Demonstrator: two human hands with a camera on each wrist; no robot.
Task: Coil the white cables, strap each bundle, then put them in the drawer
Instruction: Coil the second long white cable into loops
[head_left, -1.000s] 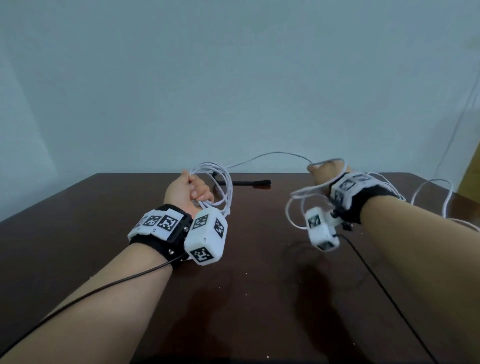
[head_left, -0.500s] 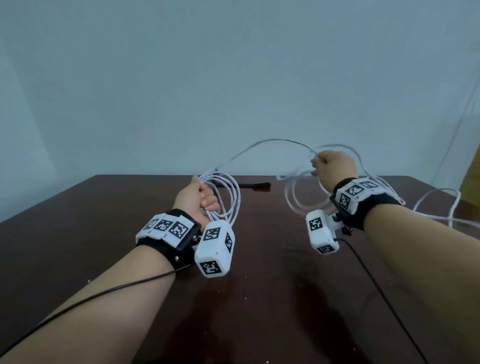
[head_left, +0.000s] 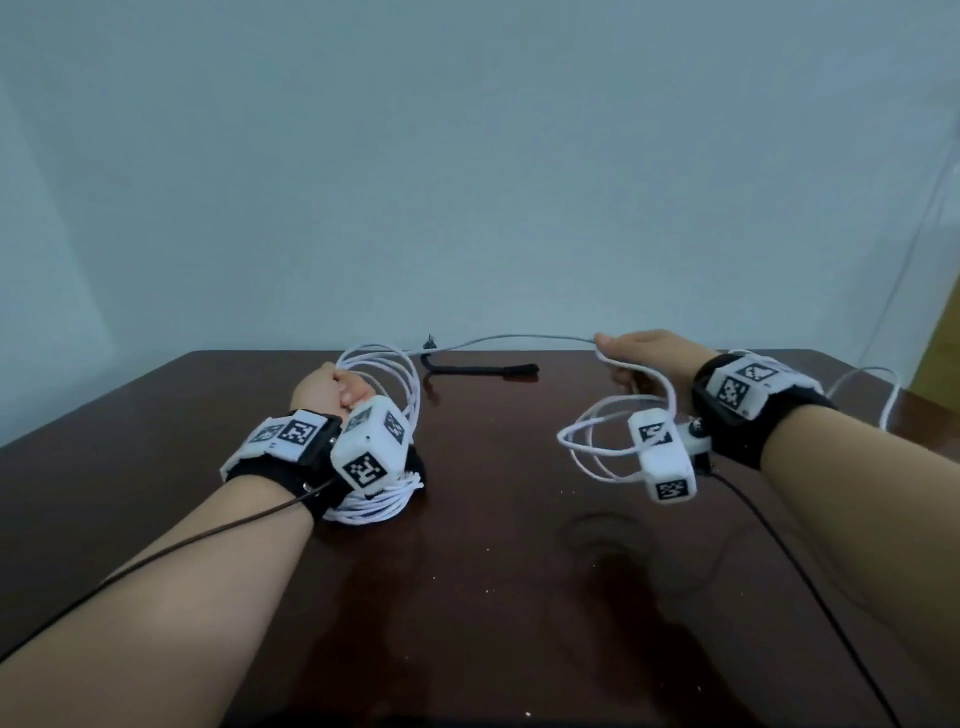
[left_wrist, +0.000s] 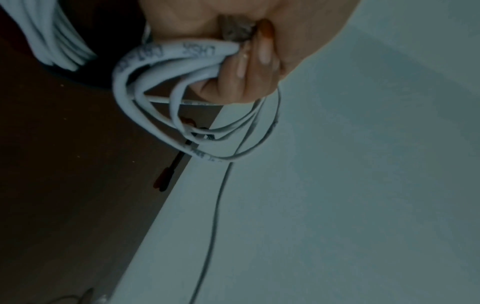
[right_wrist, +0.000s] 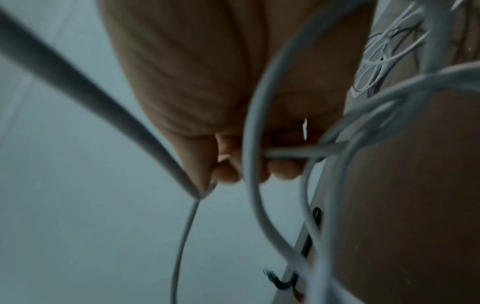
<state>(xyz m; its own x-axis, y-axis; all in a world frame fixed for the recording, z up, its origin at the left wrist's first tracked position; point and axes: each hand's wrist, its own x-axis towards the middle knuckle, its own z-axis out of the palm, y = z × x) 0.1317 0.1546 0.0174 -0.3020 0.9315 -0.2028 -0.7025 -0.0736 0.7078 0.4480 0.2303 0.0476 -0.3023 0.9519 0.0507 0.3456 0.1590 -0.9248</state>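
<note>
My left hand (head_left: 332, 389) grips a coil of white cable (head_left: 402, 379) with several loops; in the left wrist view the fingers (left_wrist: 244, 67) curl round those loops (left_wrist: 166, 61). One strand (head_left: 519, 338) runs from the coil across to my right hand (head_left: 634, 358), which pinches it; the right wrist view shows the fingers (right_wrist: 233, 166) closed on the cable (right_wrist: 187, 226). Loose loops (head_left: 597, 441) hang under the right hand. A second white bundle (head_left: 374, 504) lies on the table below my left wrist. A black strap (head_left: 483, 370) lies at the table's far edge.
The dark wooden table (head_left: 493, 597) ends at a pale wall. More white cable (head_left: 878, 384) trails off the table's right side. Thin black wires run from both wrist cameras back along my forearms. No drawer is in view.
My right hand has come down from its raised position and the strand between the hands, arched before, now runs nearly straight. The left hand has sunk a little with its coil.
</note>
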